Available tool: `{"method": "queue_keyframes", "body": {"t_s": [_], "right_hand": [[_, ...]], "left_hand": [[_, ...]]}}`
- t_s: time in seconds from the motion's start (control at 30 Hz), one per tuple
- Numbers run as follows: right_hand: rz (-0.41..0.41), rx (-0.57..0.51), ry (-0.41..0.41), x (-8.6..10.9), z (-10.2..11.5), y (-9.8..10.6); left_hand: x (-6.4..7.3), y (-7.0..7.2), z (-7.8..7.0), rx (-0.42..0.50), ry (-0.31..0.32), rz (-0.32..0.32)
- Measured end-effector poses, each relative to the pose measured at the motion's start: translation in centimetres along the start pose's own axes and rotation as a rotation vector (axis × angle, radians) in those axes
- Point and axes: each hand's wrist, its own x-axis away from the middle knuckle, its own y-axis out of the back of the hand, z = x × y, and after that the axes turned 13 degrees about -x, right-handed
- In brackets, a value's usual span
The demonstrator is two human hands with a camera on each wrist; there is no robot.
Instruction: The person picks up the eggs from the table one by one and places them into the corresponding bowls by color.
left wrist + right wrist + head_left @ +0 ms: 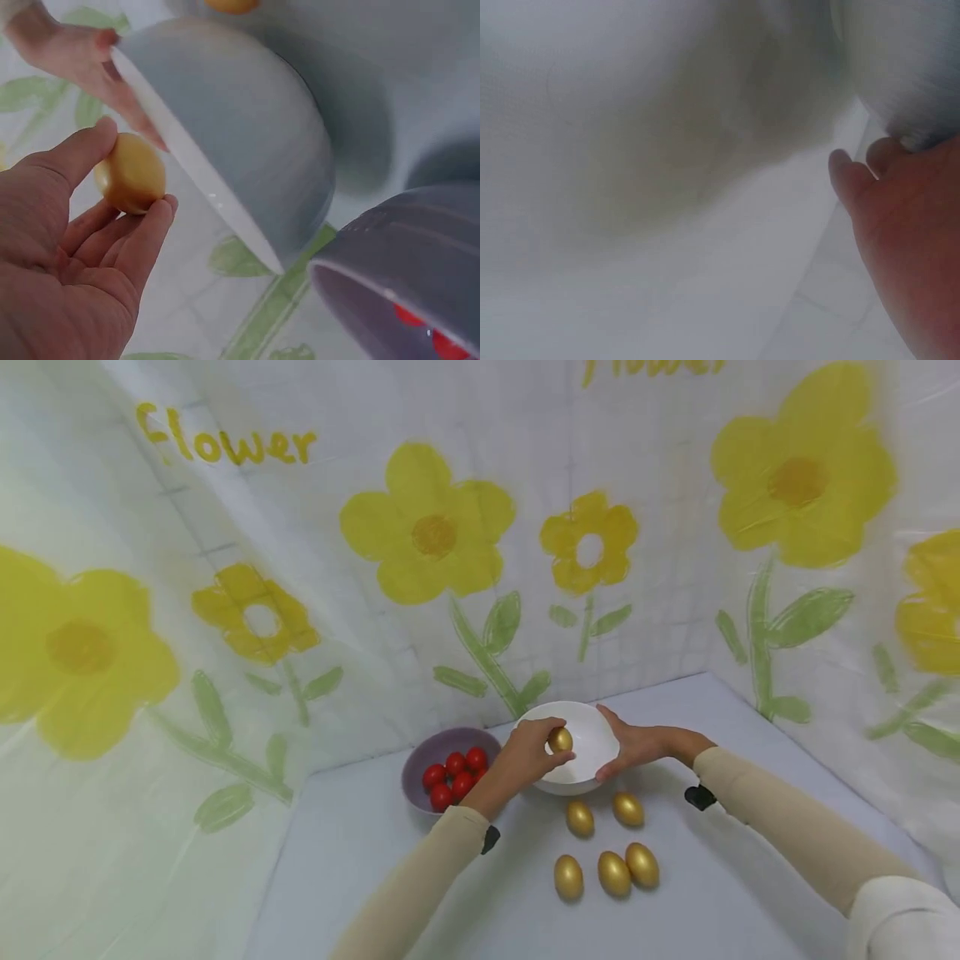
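My left hand [517, 760] pinches a shiny golden egg [559, 740] between thumb and fingertips, above the mouth of a white bowl [570, 788]. The left wrist view shows the egg [133, 176] close to the rim, with the palm [52, 300] facing it. On the bowl's right side, my right hand [637, 745] grips the rim, thumb toward the near side and fingers toward the far side. Part of that hand [907, 217] shows against the bowl [907, 67] in the right wrist view. Several more golden eggs [614, 872] lie on the table in front of the bowl.
Left of the white bowl stands a purple bowl [417, 768] with several red, egg-like balls [455, 764] inside, partly behind my left forearm. Behind the white table [337, 860] hangs a white sheet [360, 693] painted with yellow flowers.
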Motion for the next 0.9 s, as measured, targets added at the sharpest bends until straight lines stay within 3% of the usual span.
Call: {"method": "queue_keyframes", "body": {"t_s": [0.2,0.33,0.47,0.73,0.9], "right_hand": [[-0.014,0.009,-0.04,0.1,0.0,-0.1],[-0.018,0.01,-0.052,-0.2,-0.1,-0.1],[-0.024,0.021,-0.064,-0.3,-0.1,-0.1],[-0.005,0.04,-0.083,0.0,0.4,0.3],[-0.002,0.042,-0.102,-0.2,0.4,0.5]], "left_hand": [[-2.6,-2.4,1.4,-0.14,0.116,0.132],[-3.5,-3.9,2.6,-0.225,0.146,0.178],[-3.8,-5.0,3.3,-0.287,0.131,0.186],[-4.5,-6.4,4.0,-0.265,0.107,0.152],[-4.8,-6.7,4.0,-0.289,0.113,0.179]]}}
